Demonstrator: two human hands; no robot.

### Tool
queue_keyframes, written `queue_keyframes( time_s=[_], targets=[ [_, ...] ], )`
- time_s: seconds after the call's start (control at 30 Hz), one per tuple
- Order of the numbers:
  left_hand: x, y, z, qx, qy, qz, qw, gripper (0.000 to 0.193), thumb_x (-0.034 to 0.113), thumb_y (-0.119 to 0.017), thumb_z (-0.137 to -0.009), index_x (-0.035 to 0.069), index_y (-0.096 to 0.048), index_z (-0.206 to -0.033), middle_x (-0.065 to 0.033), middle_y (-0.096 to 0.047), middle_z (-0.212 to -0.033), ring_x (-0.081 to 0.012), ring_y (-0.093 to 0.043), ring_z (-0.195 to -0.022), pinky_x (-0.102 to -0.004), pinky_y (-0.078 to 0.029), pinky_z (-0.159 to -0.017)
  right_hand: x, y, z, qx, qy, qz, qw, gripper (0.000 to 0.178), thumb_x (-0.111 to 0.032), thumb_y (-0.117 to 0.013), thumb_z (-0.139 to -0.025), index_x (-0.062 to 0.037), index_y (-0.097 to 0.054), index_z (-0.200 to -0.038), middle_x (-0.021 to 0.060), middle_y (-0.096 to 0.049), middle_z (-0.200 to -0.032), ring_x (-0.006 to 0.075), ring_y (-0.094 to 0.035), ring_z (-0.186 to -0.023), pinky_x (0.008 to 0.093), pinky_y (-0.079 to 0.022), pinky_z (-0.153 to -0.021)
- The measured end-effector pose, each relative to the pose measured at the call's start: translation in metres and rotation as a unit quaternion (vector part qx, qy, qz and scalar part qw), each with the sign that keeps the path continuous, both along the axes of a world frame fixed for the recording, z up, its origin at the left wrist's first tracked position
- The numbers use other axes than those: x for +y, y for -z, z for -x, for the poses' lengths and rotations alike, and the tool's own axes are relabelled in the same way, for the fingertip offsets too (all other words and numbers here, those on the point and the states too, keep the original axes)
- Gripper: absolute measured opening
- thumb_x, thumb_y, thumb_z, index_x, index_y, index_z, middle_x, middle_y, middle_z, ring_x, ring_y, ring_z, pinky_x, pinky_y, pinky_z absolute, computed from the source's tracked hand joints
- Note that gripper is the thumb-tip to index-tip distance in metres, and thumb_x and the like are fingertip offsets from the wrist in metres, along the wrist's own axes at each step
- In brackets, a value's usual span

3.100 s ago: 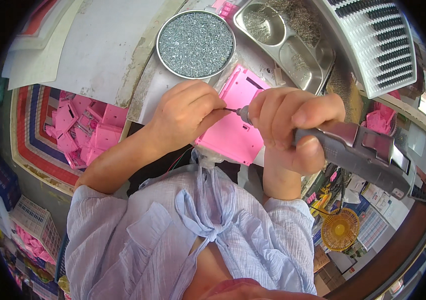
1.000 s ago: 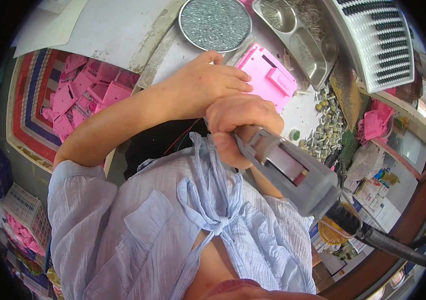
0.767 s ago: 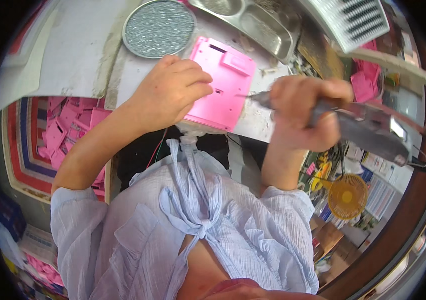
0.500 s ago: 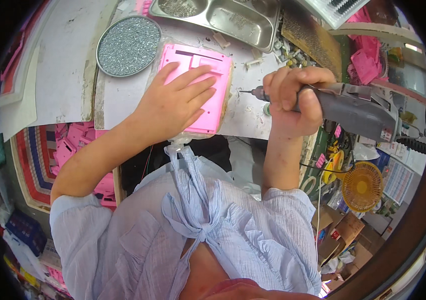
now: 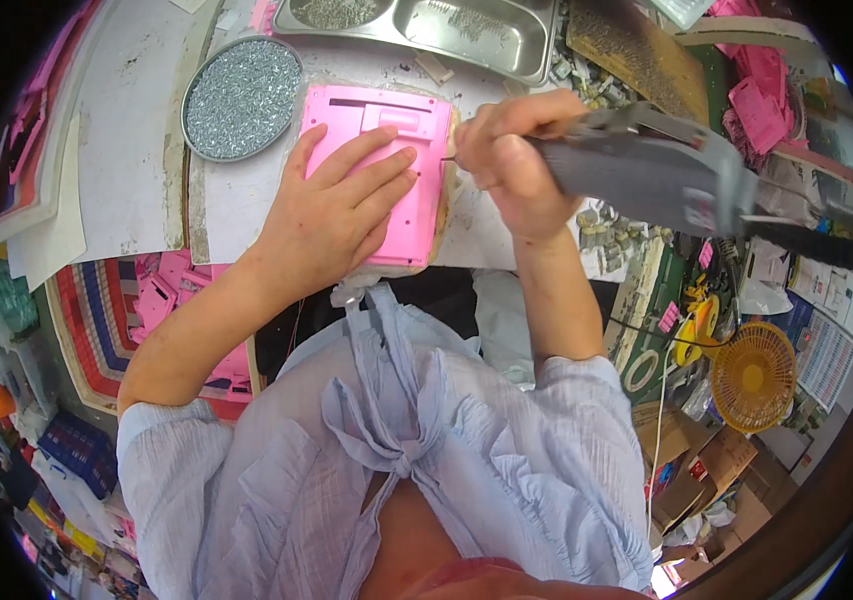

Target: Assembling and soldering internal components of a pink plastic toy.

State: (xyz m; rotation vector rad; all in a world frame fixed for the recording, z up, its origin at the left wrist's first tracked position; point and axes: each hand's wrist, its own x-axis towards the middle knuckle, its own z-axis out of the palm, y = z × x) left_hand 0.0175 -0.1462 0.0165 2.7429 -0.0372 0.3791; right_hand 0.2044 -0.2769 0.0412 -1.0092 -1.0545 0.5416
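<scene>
A pink plastic housing (image 5: 425, 215) with slots and small holes lies on the white table. My left hand (image 5: 342, 205) rests flat across it, fingers spread and holding nothing. In my right hand (image 5: 527, 160) is a dark grey electric screwdriver (image 5: 637, 170), its fingers wrapped round the front of the body. The thin bit of the tool points left and shows at the housing's right edge; whether it touches the plastic I cannot tell. A coiled dark cable leads off the tool's rear end.
A round dish (image 5: 242, 98) full of small screws stands left of the housing. Behind is a steel compartment tray (image 5: 467, 62) with small screws. Small metal parts (image 5: 612, 240) lie at the right. More pink parts (image 5: 162, 290) fill a container below left. A yellow basket (image 5: 753, 375) is far right.
My right hand has moved left with the electric screwdriver, bringing its bit to the housing's right edge. My left hand stays on the housing. The whole view has shifted slightly.
</scene>
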Motion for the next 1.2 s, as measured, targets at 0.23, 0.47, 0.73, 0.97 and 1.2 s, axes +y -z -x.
queue_keyframes(
  time_s=[0.23, 0.47, 0.73, 0.97, 1.2],
  targets=[
    [-0.003, 0.004, -0.001, -0.026, -0.005, 0.007, 1.0, 0.038, 0.013, -0.069, -0.087, 0.011, -0.067, -0.125, -0.0031, -0.062, -0.14, -0.0251, -0.049, -0.14, -0.0583, -0.027, -0.117, -0.036, 0.006, 0.035, 0.028, 0.006, 0.048, 0.998, 0.023, -0.018, -0.069, -0.094, -0.0037, -0.051, -0.1, 0.0057, -0.051, -0.064, 0.0159, -0.047, -0.055, 0.0352, -0.043, -0.053],
    [0.039, 0.017, -0.031, -0.066, -0.073, 0.035, 0.995, 0.034, 0.022, -0.072, -0.089, 0.011, -0.065, -0.121, -0.006, -0.055, -0.146, -0.0288, -0.049, -0.139, -0.059, -0.028, -0.116, -0.026, -0.05, 0.022, 0.096, -0.038, -0.061, 0.993, 0.026, -0.019, -0.066, -0.095, -0.0034, -0.053, -0.111, 0.0059, -0.053, -0.067, 0.0164, -0.049, -0.056, 0.0362, -0.045, -0.056],
    [0.146, -0.02, 0.17, -0.313, -0.316, 0.416, 0.794, 0.045, 0.023, -0.057, -0.102, 0.003, -0.052, -0.142, -0.0185, -0.063, -0.134, -0.0277, -0.067, -0.114, -0.0399, -0.056, -0.094, -0.051, -0.079, -0.03, 0.043, -0.053, -0.113, 0.991, 0.03, -0.023, -0.058, -0.098, -0.003, -0.054, -0.12, 0.0027, -0.047, -0.064, 0.0155, -0.043, -0.054, 0.0341, -0.034, -0.051],
    [0.084, 0.248, 0.536, -0.3, -0.628, 0.616, 0.37, 0.046, 0.036, -0.064, -0.1, 0.019, -0.053, -0.141, -0.0076, -0.066, -0.126, -0.0277, -0.067, -0.108, -0.0478, -0.06, -0.087, -0.02, -0.041, -0.016, 0.114, 0.034, -0.026, 0.993, 0.025, -0.011, -0.063, -0.093, 0.0046, -0.058, -0.112, 0.005, -0.052, -0.063, 0.0139, -0.046, -0.05, 0.0317, -0.039, -0.05],
    [0.001, 0.326, 0.464, -0.154, -0.78, 0.569, 0.21, 0.049, 0.037, -0.055, -0.103, 0.006, -0.053, -0.141, -0.0183, -0.054, -0.137, -0.0359, -0.054, -0.124, -0.0579, -0.05, -0.096, 0.002, -0.054, -0.019, 0.119, 0.045, -0.002, 0.992, 0.025, -0.009, -0.065, -0.092, 0.0024, -0.058, -0.113, 0.0051, -0.053, -0.065, 0.0136, -0.047, -0.051, 0.0314, -0.041, -0.052]
  ],
)
